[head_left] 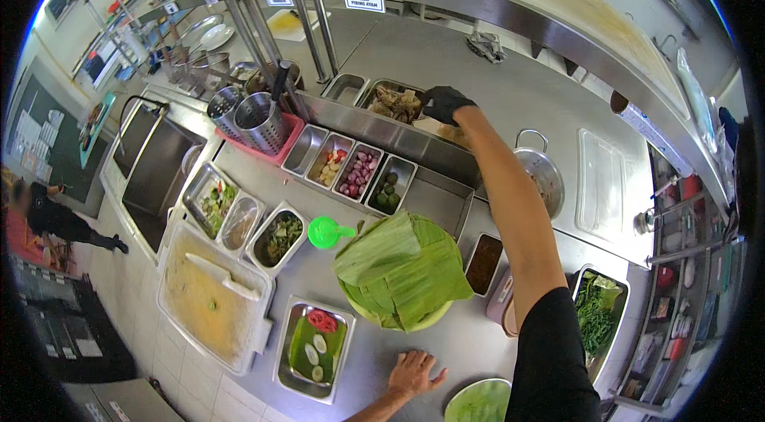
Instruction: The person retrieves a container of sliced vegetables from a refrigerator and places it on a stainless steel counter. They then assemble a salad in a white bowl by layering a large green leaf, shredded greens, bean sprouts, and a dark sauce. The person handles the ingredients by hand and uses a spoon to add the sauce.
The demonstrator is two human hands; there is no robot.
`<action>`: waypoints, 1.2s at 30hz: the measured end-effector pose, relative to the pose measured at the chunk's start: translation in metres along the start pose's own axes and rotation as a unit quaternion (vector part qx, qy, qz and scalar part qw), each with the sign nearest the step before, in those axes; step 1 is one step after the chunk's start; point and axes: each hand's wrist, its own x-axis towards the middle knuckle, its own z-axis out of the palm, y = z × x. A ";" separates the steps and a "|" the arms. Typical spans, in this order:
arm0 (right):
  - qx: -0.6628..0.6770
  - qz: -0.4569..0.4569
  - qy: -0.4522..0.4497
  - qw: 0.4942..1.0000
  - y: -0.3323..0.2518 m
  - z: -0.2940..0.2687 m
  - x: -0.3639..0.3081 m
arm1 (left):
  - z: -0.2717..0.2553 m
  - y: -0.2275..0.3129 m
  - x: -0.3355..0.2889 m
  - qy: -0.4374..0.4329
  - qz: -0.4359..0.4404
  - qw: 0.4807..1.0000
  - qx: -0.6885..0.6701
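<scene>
Wearing a black glove [440,108], the right hand [446,103] is just at the edge of brown pieces of food [394,103] in a metal tray [365,98] — I cannot tell whether its fingers are closed on something. The left hand [412,375] rests bare on the steel table [373,354], its fingers spread apart. Between the two hands is a pile of large green leaves [402,270] — just to its left, a green scoop [325,233].

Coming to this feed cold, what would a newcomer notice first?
Probably the broad banana leaves, heaped centrally on the steel counter. Next, the black-gloved right hand beside brown food pieces, beyond the row of small metal pans. Then the bright green scoop, left of the leaves.
</scene>
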 end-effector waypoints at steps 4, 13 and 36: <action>-0.073 -0.041 -0.144 0.986 0.081 0.019 0.071 | -0.004 0.003 0.011 -0.034 0.022 0.998 -0.053; 0.123 0.049 0.011 0.991 -0.004 -0.024 0.042 | -0.004 0.000 -0.001 -0.023 -0.005 0.998 -0.063; 0.687 0.313 0.170 0.634 -0.198 0.162 -0.794 | 0.016 0.102 -0.090 -0.128 -0.167 0.927 -0.310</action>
